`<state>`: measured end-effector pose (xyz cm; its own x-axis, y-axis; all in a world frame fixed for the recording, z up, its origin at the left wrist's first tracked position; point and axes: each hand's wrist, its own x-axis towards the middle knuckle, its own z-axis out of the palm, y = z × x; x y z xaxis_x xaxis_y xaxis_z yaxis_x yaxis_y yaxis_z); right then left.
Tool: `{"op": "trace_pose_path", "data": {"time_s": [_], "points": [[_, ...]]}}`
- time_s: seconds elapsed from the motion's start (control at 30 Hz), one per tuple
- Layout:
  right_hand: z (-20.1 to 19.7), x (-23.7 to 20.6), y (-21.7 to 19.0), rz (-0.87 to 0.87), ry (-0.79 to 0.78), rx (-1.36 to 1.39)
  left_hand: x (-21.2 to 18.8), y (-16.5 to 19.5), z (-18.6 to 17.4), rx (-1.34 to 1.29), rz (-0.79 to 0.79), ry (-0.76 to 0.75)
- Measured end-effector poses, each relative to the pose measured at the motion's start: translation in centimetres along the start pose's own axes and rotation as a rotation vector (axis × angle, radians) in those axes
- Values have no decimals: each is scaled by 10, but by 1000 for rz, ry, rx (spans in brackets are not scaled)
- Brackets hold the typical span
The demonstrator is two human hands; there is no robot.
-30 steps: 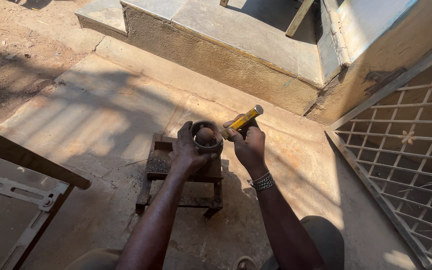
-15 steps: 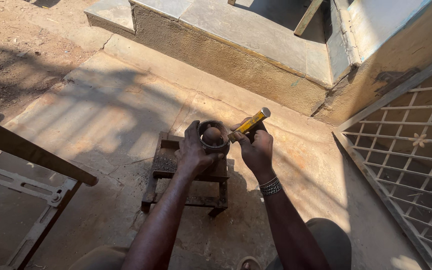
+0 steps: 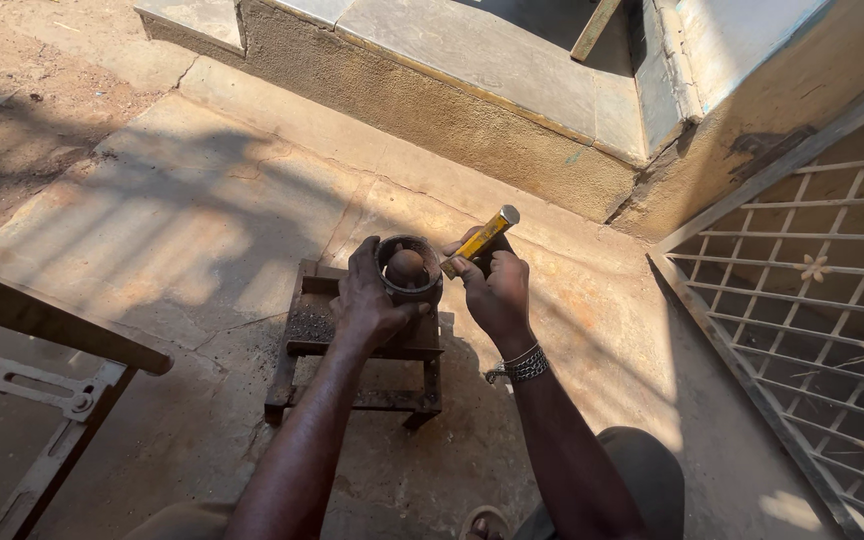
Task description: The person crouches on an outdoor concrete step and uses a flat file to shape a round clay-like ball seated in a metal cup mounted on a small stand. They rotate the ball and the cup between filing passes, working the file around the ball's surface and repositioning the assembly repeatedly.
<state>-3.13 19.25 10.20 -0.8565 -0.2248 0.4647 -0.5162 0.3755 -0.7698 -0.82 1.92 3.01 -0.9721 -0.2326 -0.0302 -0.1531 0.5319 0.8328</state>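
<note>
Head view shows the left hand [image 3: 367, 300] wrapped around a dark metal ring [image 3: 410, 272] with a round knob inside, standing at the far right corner of a small iron stand [image 3: 352, 345]. Just right of it, the right hand [image 3: 497, 290] grips a yellow tool [image 3: 479, 241], its long axis slanting up and away to the right, lower tip at the ring's rim. A metal grille [image 3: 812, 320] lies further right

A concrete step [image 3: 472, 60] runs above, a white metal grille [image 3: 802, 290] leans right, a metal frame [image 3: 42, 400] lies left

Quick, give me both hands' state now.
Left hand: closed around the round metal part on the small stand.
Right hand: closed on the yellow-handled tool.
</note>
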Motion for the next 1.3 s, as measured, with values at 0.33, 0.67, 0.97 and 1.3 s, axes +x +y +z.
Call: {"op": "trace_pose_path", "data": {"time_s": [0.33, 0.67, 0.97, 1.3], "points": [[-5, 3, 5, 60, -50, 134, -1, 1, 1, -2, 0, -13], [-6, -2, 17, 102, -58, -85, -2, -1, 5, -77, 66, 16], [-2, -3, 13, 108, -68, -49, -2, 1, 4, -60, 44, 22], [0, 0, 6, -24, 6, 235, 0, 1, 1, -15, -20, -10]]}}
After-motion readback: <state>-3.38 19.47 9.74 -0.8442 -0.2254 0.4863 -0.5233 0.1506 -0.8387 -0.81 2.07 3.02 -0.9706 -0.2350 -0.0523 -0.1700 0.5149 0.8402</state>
